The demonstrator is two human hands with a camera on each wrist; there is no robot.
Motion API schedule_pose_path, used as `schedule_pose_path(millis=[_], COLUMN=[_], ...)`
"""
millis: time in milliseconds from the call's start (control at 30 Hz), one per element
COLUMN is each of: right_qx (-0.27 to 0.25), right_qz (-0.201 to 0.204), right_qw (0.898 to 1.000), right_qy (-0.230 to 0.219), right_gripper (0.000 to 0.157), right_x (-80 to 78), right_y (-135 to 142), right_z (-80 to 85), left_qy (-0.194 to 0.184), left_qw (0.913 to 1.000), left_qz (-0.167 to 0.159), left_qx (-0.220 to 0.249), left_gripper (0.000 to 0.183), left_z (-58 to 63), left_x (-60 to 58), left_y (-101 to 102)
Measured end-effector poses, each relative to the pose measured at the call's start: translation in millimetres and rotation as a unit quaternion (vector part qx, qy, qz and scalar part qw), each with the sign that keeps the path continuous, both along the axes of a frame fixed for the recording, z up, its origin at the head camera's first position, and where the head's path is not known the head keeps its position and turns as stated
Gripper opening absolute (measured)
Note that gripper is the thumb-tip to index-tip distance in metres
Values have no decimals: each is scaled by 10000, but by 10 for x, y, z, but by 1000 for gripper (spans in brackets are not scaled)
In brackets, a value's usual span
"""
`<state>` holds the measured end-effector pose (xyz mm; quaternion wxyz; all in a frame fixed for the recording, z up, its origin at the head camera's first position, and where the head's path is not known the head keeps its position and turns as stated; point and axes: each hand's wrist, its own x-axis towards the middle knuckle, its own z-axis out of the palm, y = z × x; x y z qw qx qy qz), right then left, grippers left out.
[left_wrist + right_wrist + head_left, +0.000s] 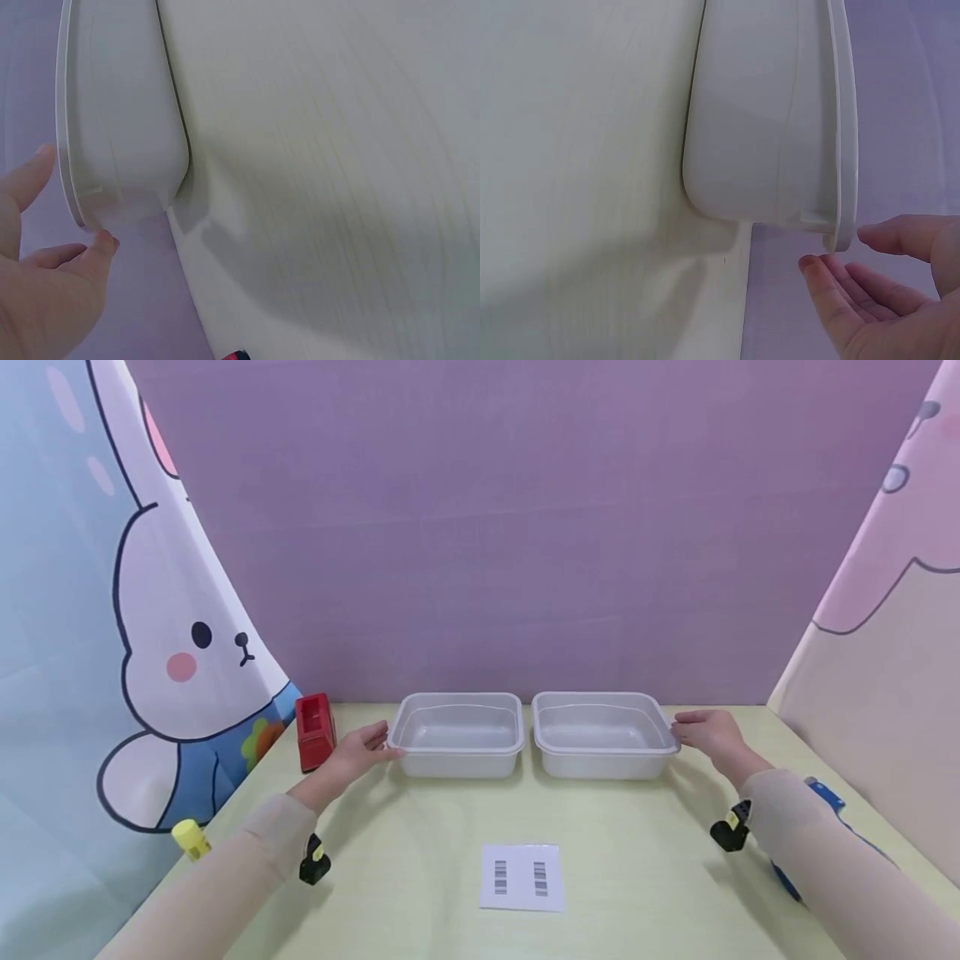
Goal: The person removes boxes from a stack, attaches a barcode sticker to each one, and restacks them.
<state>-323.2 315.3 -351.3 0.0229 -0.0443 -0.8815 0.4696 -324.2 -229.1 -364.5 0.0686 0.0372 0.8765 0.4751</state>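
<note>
Two white plastic tubs stand side by side at the back of the table, a narrow gap between them. My left hand (356, 755) is at the outer side of the left tub (457, 766). Its thumb and fingers are spread about the rim's corner, fingertips right at the edge in the left wrist view. At the outer end of the right tub (606, 767) is my right hand (711, 737). In the right wrist view its thumb and relaxed fingers lie either side of the rim's corner, a small gap showing. Both tubs look empty inside.
A white sheet with barcodes (521, 877) lies mid-table, near the front. On the left are a red block-like object (315, 732) and a yellow-ended item (191, 839). A blue object (826, 794) is partly hidden behind my right forearm. Purple cloth (480, 543) hangs behind.
</note>
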Motion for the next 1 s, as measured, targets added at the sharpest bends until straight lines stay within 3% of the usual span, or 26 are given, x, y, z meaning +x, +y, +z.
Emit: schedule_pose_path(millis=[300, 567, 767, 1000], right_qx=[-54, -181, -500, -1249], right_qz=[-25, -74, -33, 306], right_qw=[9995, 9977, 9957, 9868], right_qy=[307, 647, 778, 980], right_gripper=[51, 50, 51, 49], right_x=[67, 131, 201, 272], right_y=[-17, -108, -206, -397], right_z=[54, 131, 218, 288], left_qy=[54, 566, 958, 1497], left_qw=[10000, 9983, 9944, 9821], left_qz=[-11, -100, -413, -1135], left_qx=[-59, -18, 149, 134], left_gripper=[82, 82, 77, 72], left_z=[6, 140, 229, 206], left_x=[34, 105, 143, 241], left_y=[3, -10, 67, 273])
